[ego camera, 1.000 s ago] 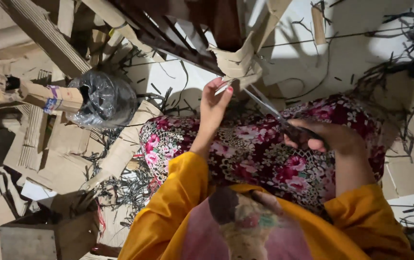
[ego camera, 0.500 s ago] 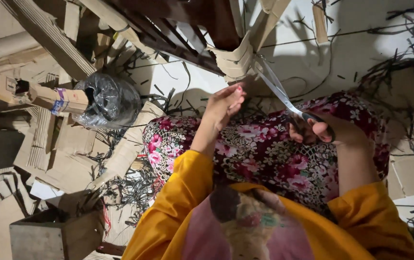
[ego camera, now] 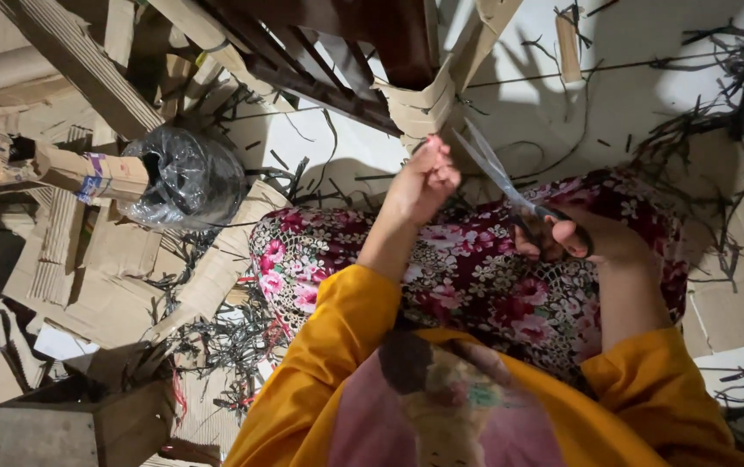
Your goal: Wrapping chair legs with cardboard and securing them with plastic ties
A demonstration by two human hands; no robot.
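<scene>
Right hand [ego camera: 593, 238] grips the scissors [ego camera: 510, 186], blades parted and aimed up at the cardboard strip [ego camera: 420, 104] that the left hand [ego camera: 428, 177] pinches just above its fingertips, so the cut looks underway, needing steady tension as blades close.

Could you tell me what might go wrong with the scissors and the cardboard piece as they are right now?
1. The scissors in the right hand point their open blades toward the left hand, which pinches the cardboard strip close by; a fingertip could get nicked.
2. The work hangs over the floral-skirted lap, so a slipped blade might catch fabric or leg.
</scene>
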